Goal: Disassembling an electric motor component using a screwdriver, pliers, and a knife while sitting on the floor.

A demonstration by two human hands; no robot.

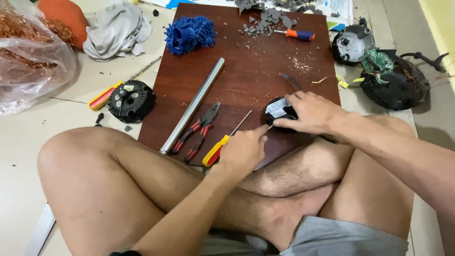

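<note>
Head view looks down on a person sitting cross-legged on a pale tiled floor (28, 137), bare knees nearest the camera, with a dark reddish-brown wooden board (246, 71) laid flat on the tiles just beyond the shins as a work surface. Of the two hands, the left hand (244, 150) is curled closed around a thin tool whose tip pokes out toward a small black device (279, 110) at the near right part of the board; what kind of tool it is cannot be told. The right hand (310, 112) lies over that black device, fingers bent down around its top and side, pinning it to the wood; a dark cable (293, 80) arcs away from it. Just left of the left hand a yellow-handled screwdriver (226, 141) lies on the board, beside red-handled pliers (196, 131) and a long shiny metal tube (192, 105) set diagonally. Farther up are a blue fluffy microfibre piece (189, 33), grey broken plastic bits (265, 19) and an orange-and-blue screwdriver (296, 34). On the floor to the left sit a black round vented cover (131, 100) partly over a red-and-yellow tool (102, 97), a crumpled grey cloth (116, 31), and a clear plastic bag (42, 71) holding tangled copper wire (19, 28). To the right lie opened black housings (395, 85) with a green circuit board (377, 61).
</note>
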